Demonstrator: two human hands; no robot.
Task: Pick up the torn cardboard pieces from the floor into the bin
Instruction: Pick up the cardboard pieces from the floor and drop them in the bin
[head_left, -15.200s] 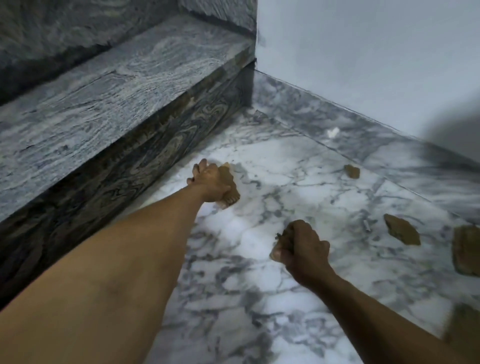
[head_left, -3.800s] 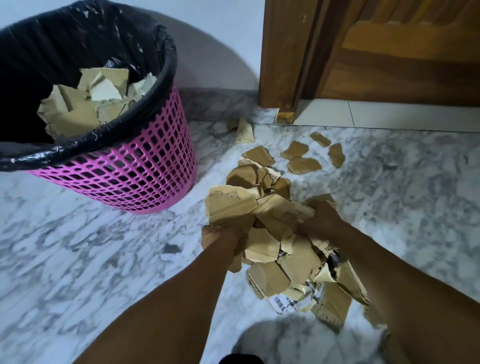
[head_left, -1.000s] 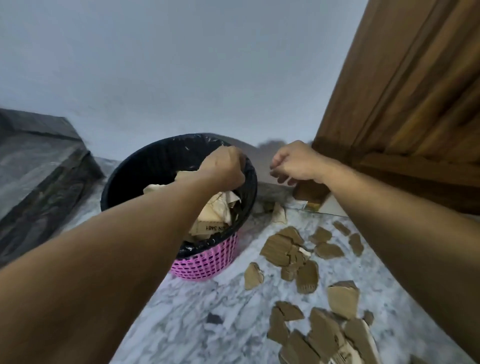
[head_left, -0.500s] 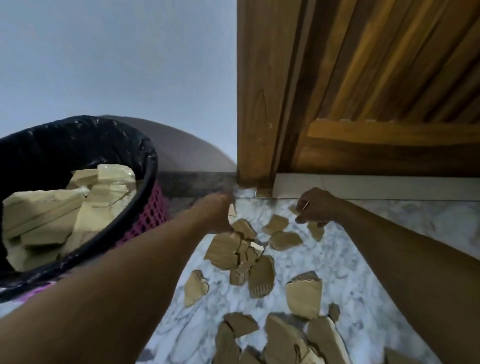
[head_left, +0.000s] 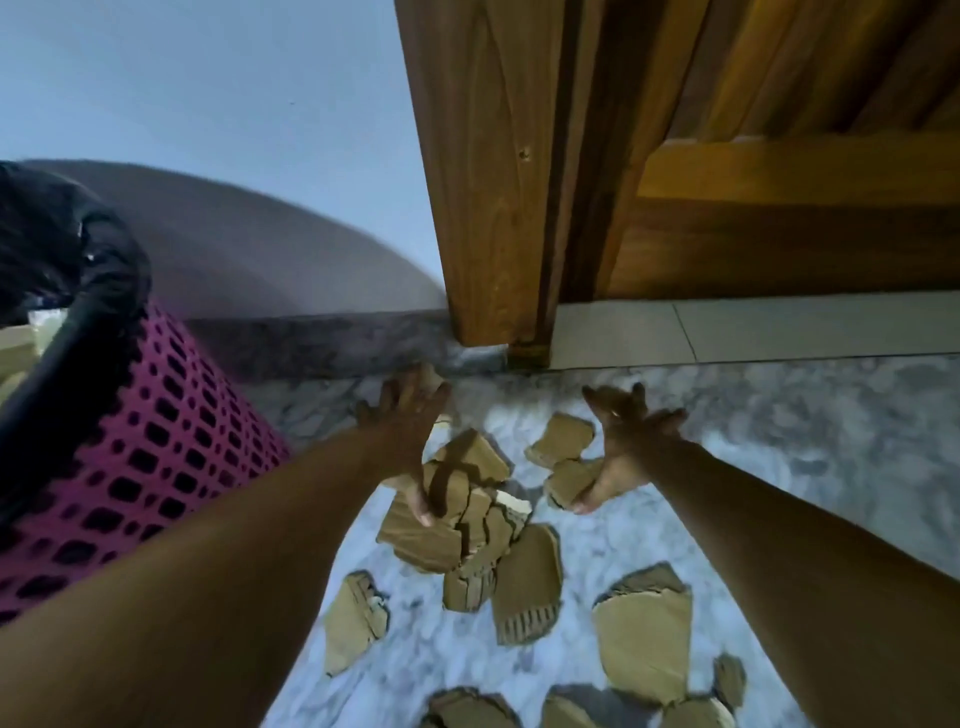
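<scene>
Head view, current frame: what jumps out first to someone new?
The torn cardboard pieces strewn over the marble floor at centre and bottom. Both bare hands are spread open over the far end of the heap: the left hand above the middle cluster, the right hand touching a piece near the wooden door. The pink bin with a black liner fills the left edge.

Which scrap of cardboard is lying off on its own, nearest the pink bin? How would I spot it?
Start at the pink bin with the black liner on the left, then look down past the left arm to the marble floor. The lone cardboard piece lies there, left of the central cardboard heap. Unlike its neighbours it touches no other scrap and no hand is on it.
</scene>
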